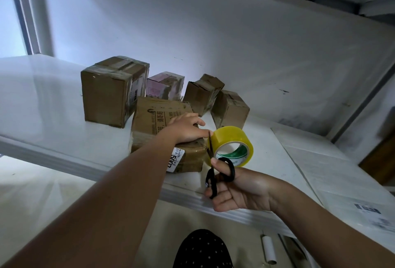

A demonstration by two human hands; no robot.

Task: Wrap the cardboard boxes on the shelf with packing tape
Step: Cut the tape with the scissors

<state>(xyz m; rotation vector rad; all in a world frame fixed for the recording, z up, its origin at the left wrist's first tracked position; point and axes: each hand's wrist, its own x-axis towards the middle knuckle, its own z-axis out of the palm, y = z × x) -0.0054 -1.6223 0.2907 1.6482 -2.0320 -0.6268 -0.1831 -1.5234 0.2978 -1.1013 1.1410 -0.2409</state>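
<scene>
A flat cardboard box (154, 118) with printed text and a white label lies near the front of the white shelf (64, 139). My left hand (186, 127) rests on top of it, fingers curled over its right edge. A yellow roll of packing tape (232, 141) stands right beside the box. My right hand (233, 188) grips black-handled scissors (213, 171), thumb through one loop. The blades point up into the gap between box and roll.
Behind stand a tall taped box (106, 96), a pink-printed box (164, 85) and two small brown boxes (203, 93) (230, 108). A white wall backs the shelf. A white sheet (342, 178) lies at right. A paper tube (268, 249) lies below the shelf.
</scene>
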